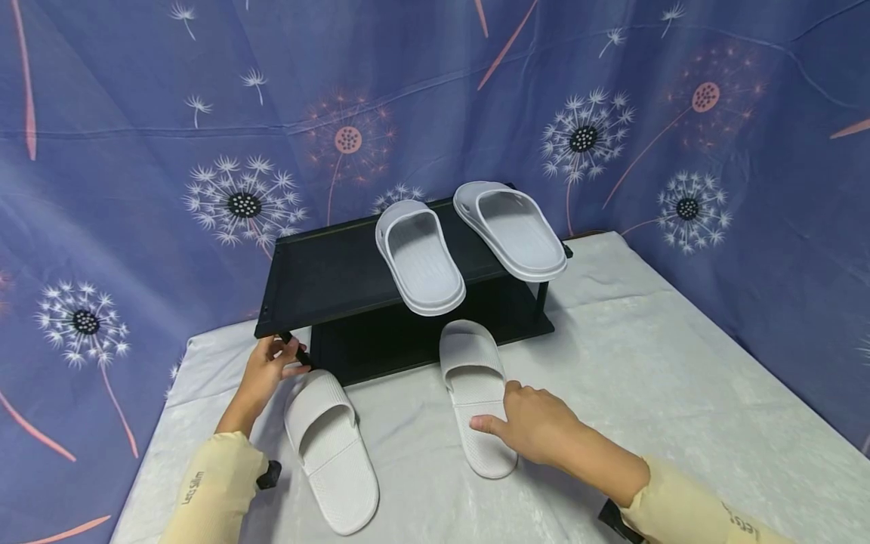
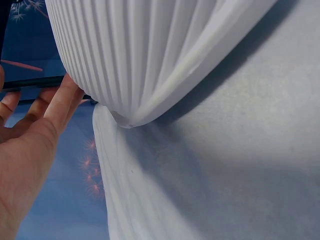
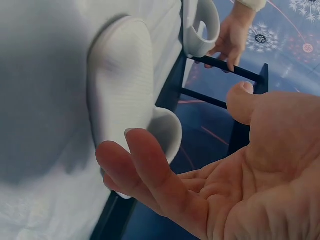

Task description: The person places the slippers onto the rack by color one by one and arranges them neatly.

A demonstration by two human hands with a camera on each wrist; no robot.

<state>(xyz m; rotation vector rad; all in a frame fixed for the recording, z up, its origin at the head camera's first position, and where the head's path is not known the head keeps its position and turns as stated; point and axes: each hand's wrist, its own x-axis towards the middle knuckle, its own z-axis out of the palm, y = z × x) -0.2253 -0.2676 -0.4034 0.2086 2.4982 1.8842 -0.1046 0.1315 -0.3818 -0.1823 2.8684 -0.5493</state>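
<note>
Student: What occupies the left of the frame?

Tutor: The left hand, left of centre, its fingers curled about the left leg of the black rack. Just beside it, at lower left, the first white slide lies on the pale surface, toe toward the rack.

Student: And the middle?

Tutor: Two grey clogs stand on the rack's top. Below them lies the second white slide, its toe overlapping the rack's lower shelf in the head view.

Student: Which relation governs the reach?

Tutor: That of the second white slide to the right hand, lower right of centre. The slide lies immediately left of the fingers; its long axis runs nearly up the frame, leaning slightly upper left. The right hand is clearly nearer. Its fingers are slightly bent, spread well away from the thumb; contact cannot be determined.
</note>
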